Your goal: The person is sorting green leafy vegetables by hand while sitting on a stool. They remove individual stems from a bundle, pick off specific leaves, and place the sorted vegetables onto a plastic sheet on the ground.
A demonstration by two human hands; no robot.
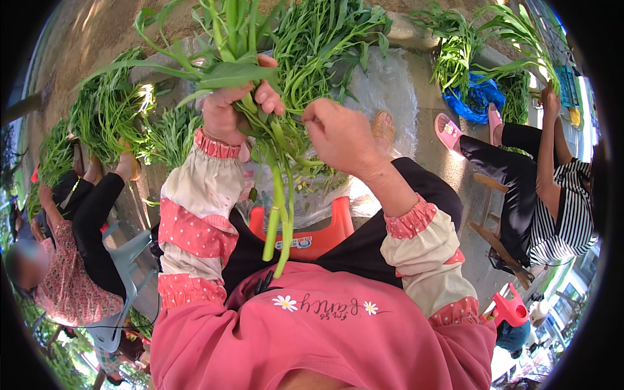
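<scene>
My left hand [234, 109] is wrapped around a bunch of long-leaved greens that look like water spinach [236, 31]. Its leafy tops point away from me, and the thick cut stems [275, 234] hang down towards my lap. Just right of the bunch is my right hand [336, 136], fingers curled and thumb near the index finger. Its fingertips are close to the thin side stems; whether they pinch one is hidden. Behind my hands a large heap of the same greens [317, 53] lies on a clear plastic sheet [390, 92].
A red plastic stool [341, 222] is between my knees. To the left, a person [78, 273] sits on a grey-blue chair [129, 253] beside piled greens [107, 107]. To the right, another person [555, 209] holds up greens [529, 39] near a blue plastic bag [470, 100].
</scene>
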